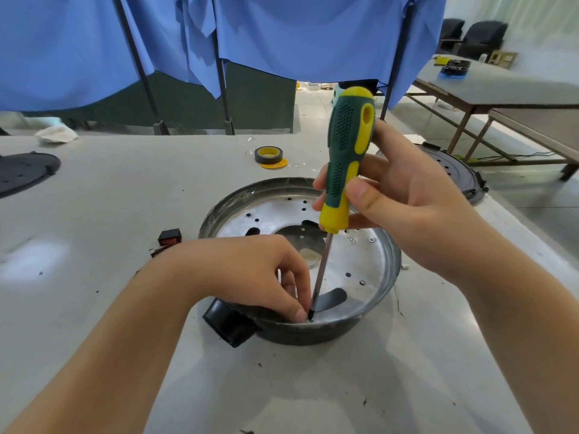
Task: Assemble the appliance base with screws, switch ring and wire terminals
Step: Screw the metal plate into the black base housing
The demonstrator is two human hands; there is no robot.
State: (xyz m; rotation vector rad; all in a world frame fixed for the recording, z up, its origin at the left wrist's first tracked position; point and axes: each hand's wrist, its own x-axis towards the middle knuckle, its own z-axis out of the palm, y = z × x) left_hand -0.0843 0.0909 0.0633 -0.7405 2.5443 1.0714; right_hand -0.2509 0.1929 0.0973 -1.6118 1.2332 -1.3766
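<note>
Bright, even indoor light — a wide-angle view with bent edges.

Light falls soft from above and from the 2 o'clock side, where the pale floor and walls look washed out. The white table (94,245) carries a dull sheen at 9 o'clock and another at 4 o'clock. Shadows are faint: a soft one lies under the metal pan (369,270) toward 6 o'clock. The pan's shiny floor shows mild glare near its right rim. The blue cloth (282,36) at 12 o'clock is evenly lit. Straight poles lean and the table edge curves toward the frame's corners — lens distortion. The centre is sharp; the forearms at 7 and 5 o'clock look slightly smeared.
</note>
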